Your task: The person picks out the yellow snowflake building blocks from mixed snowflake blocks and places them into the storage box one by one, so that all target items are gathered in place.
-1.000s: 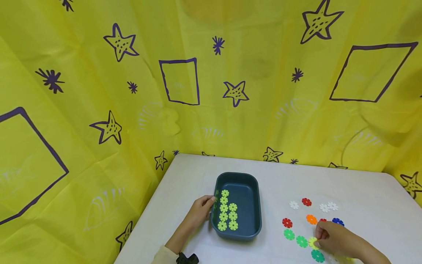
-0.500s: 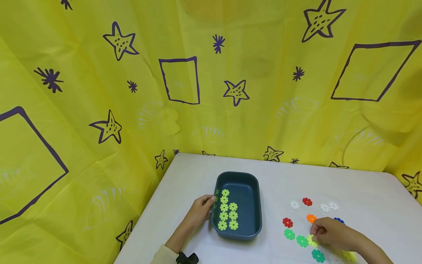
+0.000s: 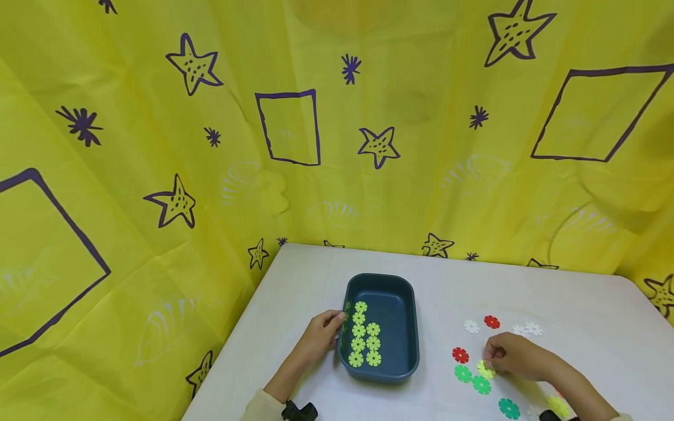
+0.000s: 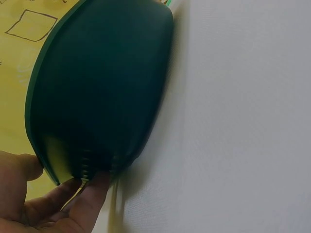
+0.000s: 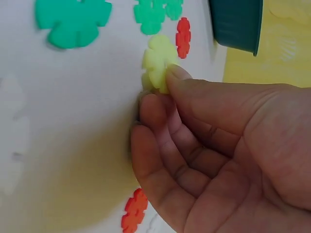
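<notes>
A dark teal rectangular tub (image 3: 397, 342) stands on the white table with several yellow-green notched plastic discs (image 3: 358, 330) laid in two columns along its left side. My left hand (image 3: 317, 337) grips the tub's left wall; in the left wrist view the thumb is at the rim and the fingers are against the outer side. Between thumb and fingertips, my right hand (image 3: 518, 355) pinches a yellow notched disc (image 5: 158, 60), which looks tilted off the table. Two green discs (image 3: 481, 385) and a red disc (image 3: 460, 355) lie near it.
Farther back on the table lie white discs (image 3: 471, 326) and another red disc (image 3: 492, 322). A darker green disc (image 3: 509, 409) and a yellow disc (image 3: 558, 406) sit near the front, partly beside the right forearm. A yellow patterned curtain (image 3: 326, 193) borders the table's back and left.
My right hand has moved left and slightly away from me, carrying the yellow disc toward the tub. The left hand has stayed on the tub's wall.
</notes>
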